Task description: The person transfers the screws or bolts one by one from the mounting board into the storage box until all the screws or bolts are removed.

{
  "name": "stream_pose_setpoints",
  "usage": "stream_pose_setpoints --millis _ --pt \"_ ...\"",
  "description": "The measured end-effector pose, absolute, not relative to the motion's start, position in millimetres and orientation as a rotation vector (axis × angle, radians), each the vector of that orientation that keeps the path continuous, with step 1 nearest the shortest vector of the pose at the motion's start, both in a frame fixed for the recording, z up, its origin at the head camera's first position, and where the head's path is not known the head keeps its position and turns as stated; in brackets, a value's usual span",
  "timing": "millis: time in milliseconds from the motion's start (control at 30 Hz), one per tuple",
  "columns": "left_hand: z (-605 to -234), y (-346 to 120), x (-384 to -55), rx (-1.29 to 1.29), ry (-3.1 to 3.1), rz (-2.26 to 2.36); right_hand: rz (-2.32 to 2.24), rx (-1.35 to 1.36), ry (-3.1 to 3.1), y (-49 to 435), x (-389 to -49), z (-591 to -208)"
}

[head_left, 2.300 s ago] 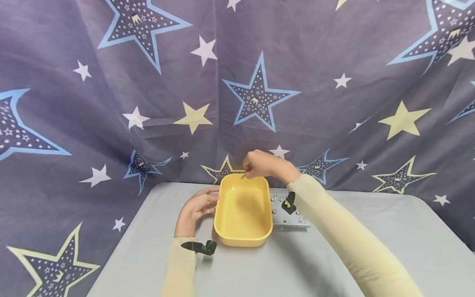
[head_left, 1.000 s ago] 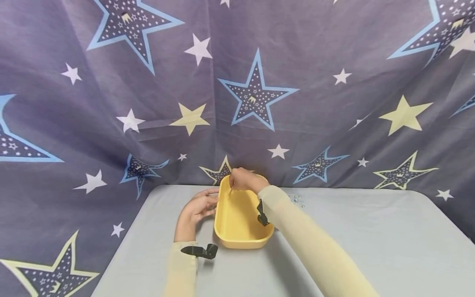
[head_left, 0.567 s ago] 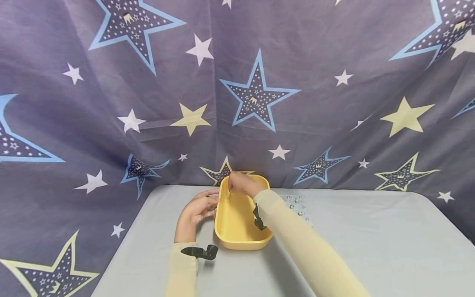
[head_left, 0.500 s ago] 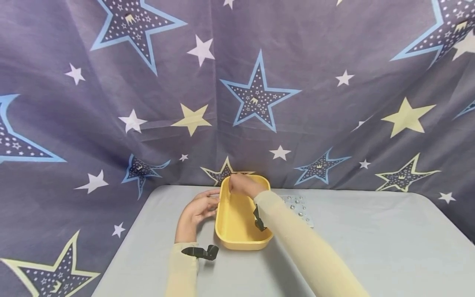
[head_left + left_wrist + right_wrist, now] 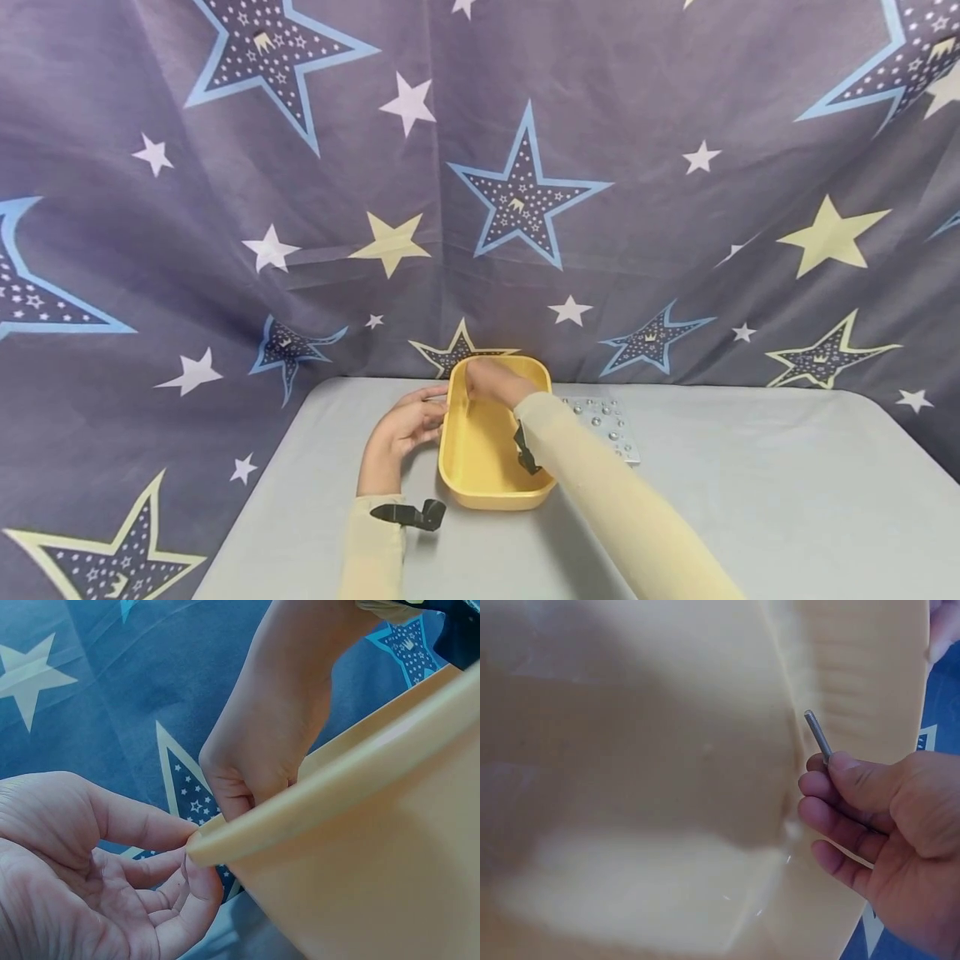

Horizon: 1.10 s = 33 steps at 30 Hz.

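Observation:
A yellow plastic basin (image 5: 480, 467) stands on the table in the head view. My left hand (image 5: 408, 423) is at its left side; in the left wrist view the thumb and fingers pinch the basin's rim (image 5: 300, 814) at a corner. My right hand (image 5: 491, 380) reaches down inside the basin's far left part. Seen from the right wrist, it pinches a thin metal screw (image 5: 819, 735) between thumb and index finger, threaded end sticking out near the basin wall. The screw's other end is hidden in the fingers.
To the right of the basin lies a flat metal plate (image 5: 619, 432) studded with several bolt heads or nuts, partly behind the right sleeve (image 5: 600, 475). A star-patterned curtain (image 5: 525, 292) hangs right behind the grey table (image 5: 750, 483).
My right hand has come from above the far rim down and left into the basin, still pinching the screw. The left hand keeps its place at the rim.

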<state>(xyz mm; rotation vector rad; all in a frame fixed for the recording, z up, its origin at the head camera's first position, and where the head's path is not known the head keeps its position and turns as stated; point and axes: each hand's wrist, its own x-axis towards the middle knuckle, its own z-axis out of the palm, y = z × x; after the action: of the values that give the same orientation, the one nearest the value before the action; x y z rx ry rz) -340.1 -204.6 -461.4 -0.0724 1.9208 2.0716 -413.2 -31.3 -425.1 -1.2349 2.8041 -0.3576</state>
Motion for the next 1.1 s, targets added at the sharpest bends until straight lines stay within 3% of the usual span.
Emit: stream_pose_setpoints --millis 1100 --pt "-462 -207 -343 -0.088 1.882 2.091 -0.195 -1.035 2.884 -48 -415 -434"
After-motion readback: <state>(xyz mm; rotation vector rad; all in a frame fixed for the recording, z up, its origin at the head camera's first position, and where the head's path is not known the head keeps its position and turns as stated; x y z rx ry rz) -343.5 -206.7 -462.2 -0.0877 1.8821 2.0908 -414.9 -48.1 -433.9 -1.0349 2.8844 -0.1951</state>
